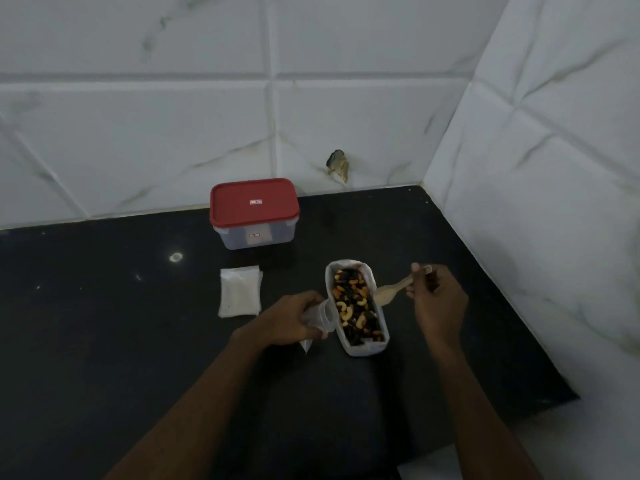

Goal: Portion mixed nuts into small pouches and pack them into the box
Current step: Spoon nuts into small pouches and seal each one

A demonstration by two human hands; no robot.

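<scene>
**A:** How many containers stand on the black stone counter (104, 341)?

**B:** Two. One long white tray (367, 348) holds the mixed nuts (355, 306). One clear rectangular plastic box with a red lid (254, 206), lid on, is at eleven o'clock from the tray, well apart.

**A:** And pouches?

**B:** One small clear plastic pouch (323, 317) is wrapped in the left hand (287, 322), its mouth open just beside the tray's rim at eight o'clock. One pile of flat white pouches (239, 292) lies at nine o'clock; its layers are too close to count.

**A:** The right hand (438, 296)?

**B:** Its curled fingers pinch the handle of one light wooden spoon (389, 292), whose bowl is at the tray's rim at three o'clock.
</scene>
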